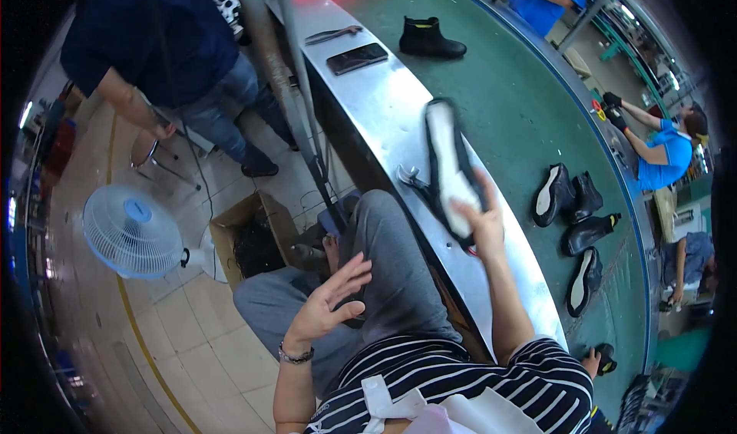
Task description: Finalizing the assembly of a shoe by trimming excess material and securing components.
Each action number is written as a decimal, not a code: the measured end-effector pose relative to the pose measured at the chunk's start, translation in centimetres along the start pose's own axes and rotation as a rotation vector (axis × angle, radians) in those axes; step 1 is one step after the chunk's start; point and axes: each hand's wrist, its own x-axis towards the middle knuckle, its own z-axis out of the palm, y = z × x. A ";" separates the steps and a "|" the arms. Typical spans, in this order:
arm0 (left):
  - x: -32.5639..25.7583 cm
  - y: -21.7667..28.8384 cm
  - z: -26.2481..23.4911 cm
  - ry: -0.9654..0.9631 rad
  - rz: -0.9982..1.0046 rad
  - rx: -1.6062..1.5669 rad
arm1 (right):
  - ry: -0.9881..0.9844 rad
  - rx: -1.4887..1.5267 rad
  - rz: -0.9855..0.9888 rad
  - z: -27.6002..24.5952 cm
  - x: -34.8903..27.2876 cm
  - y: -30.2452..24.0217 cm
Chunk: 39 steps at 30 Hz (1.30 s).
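Note:
My right hand (484, 219) grips a black shoe sole (451, 154) with a white middle, near its lower end, over the metal ledge (384, 112). The sole is slightly blurred, and whether an upper is attached beneath it is hidden. Partly behind the sole lies a metal hand tool (412, 177) with a dark handle; its kind is unclear. Above my thigh, my left hand (326, 303) is open and empty, fingers stretched out and thumb apart.
Beyond the ledge runs a green conveyor belt (499, 89). It carries a black ankle boot (431, 39) and several more black shoes (587, 234). A phone (357, 58) rests on the ledge. To my left stand a fan (134, 231), a cardboard box (223, 238) and a person (161, 42).

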 end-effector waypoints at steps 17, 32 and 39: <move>8.6 -11.1 3.8 -0.041 -0.309 0.150 | -0.016 -0.678 -0.233 -0.8 26.2 3.7; 10.4 -11.7 3.3 0.095 -0.459 -0.045 | 0.089 -0.866 -0.418 11.0 45.6 7.8; 9.1 -10.8 4.1 0.082 -0.264 0.082 | 0.204 -0.489 -0.260 3.2 43.4 7.0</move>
